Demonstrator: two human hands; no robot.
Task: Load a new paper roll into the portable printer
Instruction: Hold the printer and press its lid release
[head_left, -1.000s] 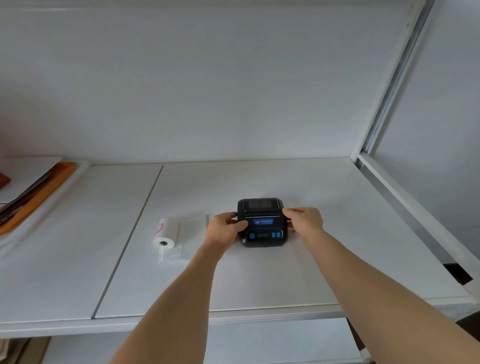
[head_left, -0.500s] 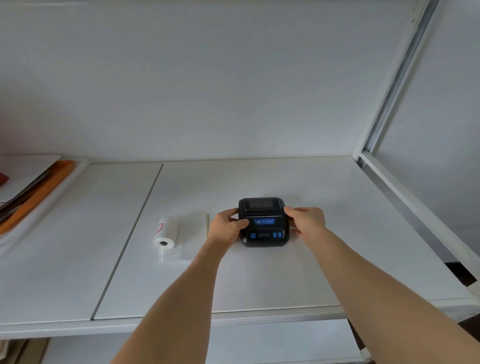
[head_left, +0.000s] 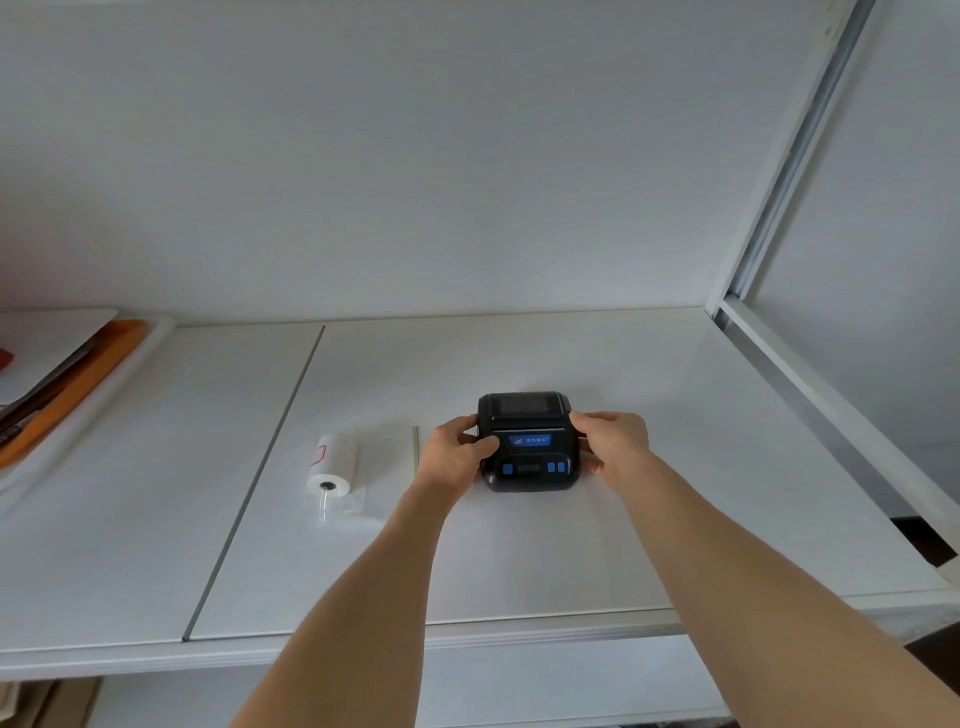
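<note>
Printer (head_left: 527, 441) sits flat on the white shelf (head_left: 701, 415), roughly mid-depth, right of the seam that splits the shelf top, well back from the front edge. Lid looks closed; dark window toward the back wall, blue buttons toward the person.

Left hand (head_left: 454, 452) grips the printer's left side, thumb lying over the top front near the blue label. Right hand (head_left: 613, 441) clasps the right side, fingers curled around the edge. Both hands grasp the printer, one per flank. Whether a fingertip is on a lid latch, cannot tell.

Roll (head_left: 331, 462) lies on its side to the left of the printer, near the seam, well apart from the printer and clear of both hands. A thin upright strip or edge stands between roll and left hand; hard to say what it is. Roll's long axis runs front to back: core hole faces the front edge, far end points at the back wall. Red mark on its upper left. It looks loosely wrapped in clear film (head_left: 358, 506), which trails toward the front edge.

Key relation: roll is left of the hands, so the left hand is the nearer one, with a short sideways reach along the shelf. Right hand would have to cross over the printer.

Judgement: step in hand is likely opening the lid; roll untouched, loading not yet begun. Film probably needs stripping first.

Orange tray (head_left: 67, 395) with papers sits at the far left edge, not involved.
</note>
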